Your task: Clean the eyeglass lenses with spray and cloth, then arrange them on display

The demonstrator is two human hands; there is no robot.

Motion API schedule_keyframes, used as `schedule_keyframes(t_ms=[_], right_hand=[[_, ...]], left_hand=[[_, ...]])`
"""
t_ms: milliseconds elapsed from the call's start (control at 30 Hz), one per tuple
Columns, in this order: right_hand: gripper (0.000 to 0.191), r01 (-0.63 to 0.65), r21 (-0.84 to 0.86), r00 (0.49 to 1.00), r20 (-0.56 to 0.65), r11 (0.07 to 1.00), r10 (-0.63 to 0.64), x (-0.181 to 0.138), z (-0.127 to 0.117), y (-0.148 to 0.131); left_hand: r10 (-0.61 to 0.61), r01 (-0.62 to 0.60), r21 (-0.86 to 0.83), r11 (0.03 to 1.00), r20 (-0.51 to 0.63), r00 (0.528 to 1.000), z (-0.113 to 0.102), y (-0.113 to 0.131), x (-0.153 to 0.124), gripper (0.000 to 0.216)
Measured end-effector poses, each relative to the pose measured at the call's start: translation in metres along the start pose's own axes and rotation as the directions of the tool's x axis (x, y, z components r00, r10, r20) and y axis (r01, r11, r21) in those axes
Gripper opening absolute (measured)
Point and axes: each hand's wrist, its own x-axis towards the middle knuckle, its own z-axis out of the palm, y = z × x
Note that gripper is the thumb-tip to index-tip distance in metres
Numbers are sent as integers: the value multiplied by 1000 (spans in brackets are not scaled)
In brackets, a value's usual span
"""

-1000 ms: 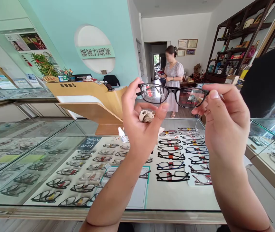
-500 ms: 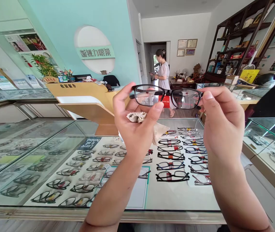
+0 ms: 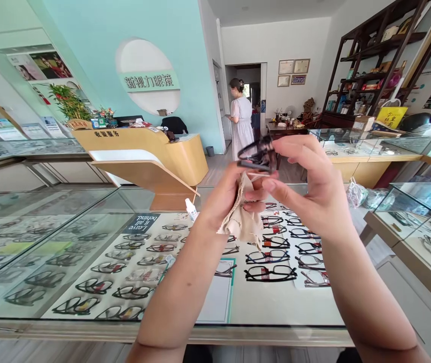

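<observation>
My right hand (image 3: 308, 189) is closed on a pair of black-framed glasses (image 3: 256, 154), held edge-on above the glass display counter (image 3: 276, 307). My left hand (image 3: 225, 199) sits just under and left of the glasses, its fingers closed on a beige cleaning cloth (image 3: 243, 219) that hangs down below them. The two hands touch around the frame. Part of the glasses is hidden by my fingers.
Rows of spectacle frames (image 3: 272, 257) lie under the counter glass, and a small white bottle (image 3: 190, 209) stands on it. A wooden reception desk (image 3: 143, 151) is behind. A person in a pale dress (image 3: 241, 123) stands by the doorway. More glass cases (image 3: 420, 212) flank the right.
The glasses were held up wide between both hands, lenses facing me. Now they are turned edge-on, the hands have come together, and the cloth hangs unfolded. The person has walked left.
</observation>
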Motion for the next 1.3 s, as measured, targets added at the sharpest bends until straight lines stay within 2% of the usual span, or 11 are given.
schedule_keyframes(t_ms=[200,433,600,700,767,900,1000,1067,1133,1233,1300], right_hand=[[35,45,1,998,39,999,-45,0,-2,9],[27,25,69,999,20,997,-27,-4,11,9],[21,13,71,999,39,997,-16,-9,31,7],[18,-23,8,992,125,1000,22,-13,42,12],[17,-65,-69,973,217,995,79,-18,51,19],[17,-130,-290,879,409,948,246,-30,72,35],[18,-129,-425,788,504,896,353,-43,93,45],[18,-119,-476,717,566,871,407,-50,110,50],[17,-93,-521,629,630,848,456,-56,128,55],[17,14,-602,484,703,799,521,-62,153,63],[19,70,-633,417,721,771,554,-64,168,68]], left_hand=[[-146,147,-28,989,44,988,4,0,-7,44],[-206,206,-59,977,15,979,-8,-4,-19,44],[-169,166,-32,986,-181,969,-45,-21,-46,58],[-39,38,-10,999,-373,927,-75,-31,-86,61],[9,-21,-22,1000,-444,896,-94,-40,-120,56],[40,-46,-1,999,-483,875,-125,-65,-186,51],[114,-67,100,993,-596,795,-147,-80,-217,50],[184,-97,167,981,-661,727,-161,-81,-230,49],[236,-133,200,971,-689,685,-173,-76,-239,46],[282,-184,214,959,-691,665,-189,-64,-249,43],[311,-222,219,950,-694,650,-199,-58,-252,40]])
